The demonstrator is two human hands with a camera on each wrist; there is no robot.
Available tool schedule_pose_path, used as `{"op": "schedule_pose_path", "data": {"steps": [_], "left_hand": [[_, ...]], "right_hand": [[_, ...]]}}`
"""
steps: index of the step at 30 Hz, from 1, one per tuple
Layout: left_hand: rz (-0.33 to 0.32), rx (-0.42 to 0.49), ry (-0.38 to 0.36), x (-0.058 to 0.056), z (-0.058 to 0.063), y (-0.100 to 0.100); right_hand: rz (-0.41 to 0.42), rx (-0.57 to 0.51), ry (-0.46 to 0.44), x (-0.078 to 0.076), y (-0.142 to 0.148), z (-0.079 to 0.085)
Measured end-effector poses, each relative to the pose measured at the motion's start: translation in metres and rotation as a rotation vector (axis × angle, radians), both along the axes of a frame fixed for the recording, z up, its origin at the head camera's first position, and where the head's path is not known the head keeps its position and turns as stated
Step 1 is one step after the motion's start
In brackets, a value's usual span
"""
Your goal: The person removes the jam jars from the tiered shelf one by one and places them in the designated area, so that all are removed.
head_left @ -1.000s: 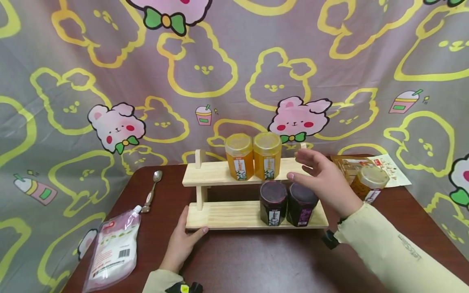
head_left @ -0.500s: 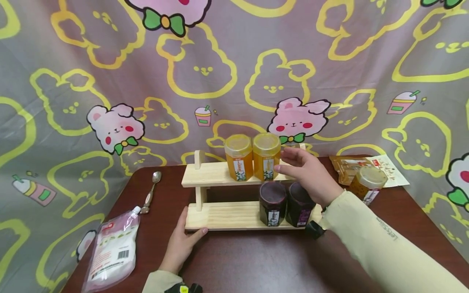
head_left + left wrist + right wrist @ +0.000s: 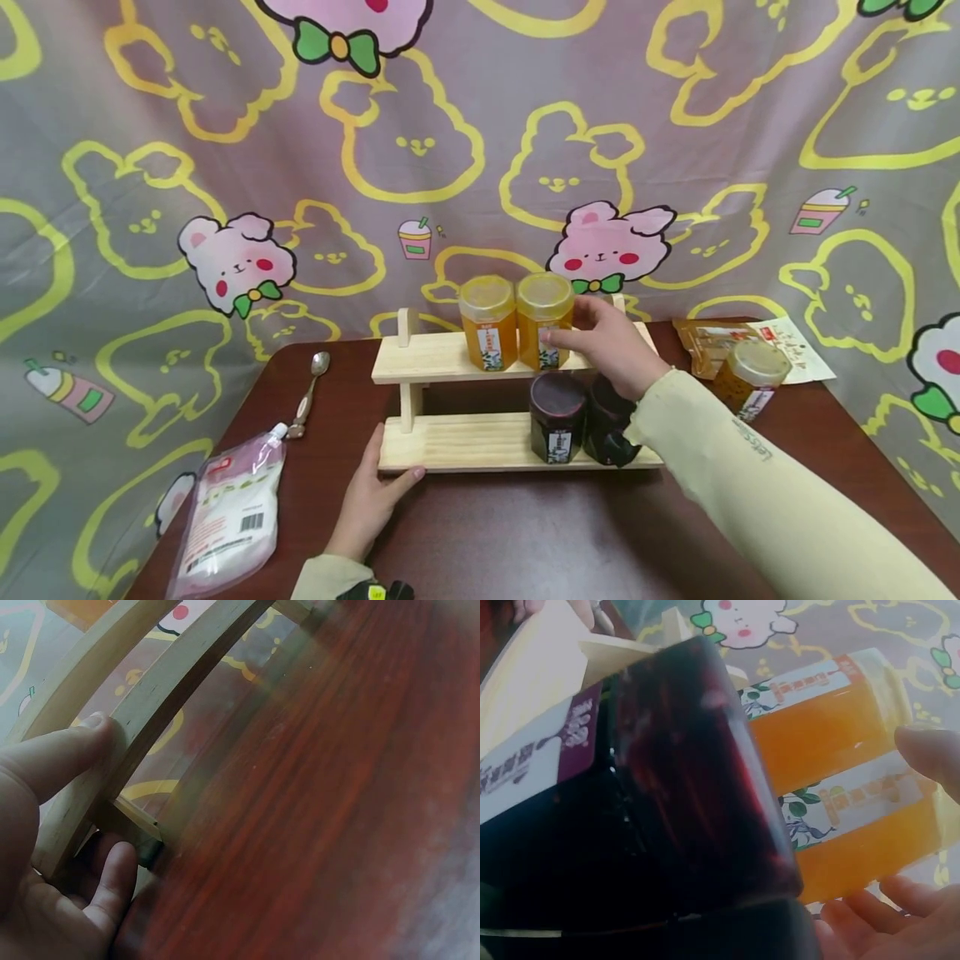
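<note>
My left hand (image 3: 378, 492) stays at the left front corner of the two-tier pale wooden rack (image 3: 442, 435), thumb and fingers gripping its lower board. My right hand (image 3: 618, 346) has come farther left since half a second ago: its thumb now lies across the front of the right-hand amber hexagonal see-through jar (image 3: 536, 329), the fingers curved about its far side, pinching it. That jar stands, unmoved, just right of the upper board's middle.

Counting from the left: one white-and-pink plastic pouch (image 3: 236, 517) and one silvery metal spoon (image 3: 305, 400) along the left edge of the dark red-brown table (image 3: 465, 533); two amber jars on the upper board, the left-hand amber jar (image 3: 489, 329) just beside mine; two on the lower board, a blackish-purple hexagonal jar (image 3: 558, 417) and its dark twin (image 3: 600, 417), toward the right end; one brown speckled jar (image 3: 750, 379) near the table's right edge.
</note>
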State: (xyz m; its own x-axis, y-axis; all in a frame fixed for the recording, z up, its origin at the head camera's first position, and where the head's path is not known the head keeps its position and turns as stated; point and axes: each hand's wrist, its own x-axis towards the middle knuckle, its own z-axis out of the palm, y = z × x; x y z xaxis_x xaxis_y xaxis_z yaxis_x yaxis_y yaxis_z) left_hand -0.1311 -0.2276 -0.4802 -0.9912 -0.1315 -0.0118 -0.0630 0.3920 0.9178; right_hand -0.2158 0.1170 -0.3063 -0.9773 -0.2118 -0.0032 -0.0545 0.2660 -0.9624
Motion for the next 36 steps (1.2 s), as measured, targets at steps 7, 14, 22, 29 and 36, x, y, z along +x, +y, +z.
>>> {"op": "schedule_pose_path", "data": {"steps": [7,14,22,29,36], "left_hand": [[0.001,0.001,0.006,-0.001,-0.001,0.000],[-0.006,-0.005,0.025,-0.001,0.000,0.000],[-0.006,-0.008,0.031,0.000,-0.002,0.000],[-0.010,-0.017,0.032,-0.001,-0.004,-0.001],[-0.011,-0.017,0.035,0.000,-0.002,0.000]], "right_hand": [[-0.026,0.088,0.015,-0.004,-0.008,-0.002],[-0.086,0.180,0.076,-0.002,-0.014,-0.006],[-0.112,0.218,0.093,-0.001,-0.019,-0.006],[-0.124,0.215,0.081,-0.001,-0.019,-0.005],[-0.132,0.196,0.071,0.000,-0.013,-0.004]]}}
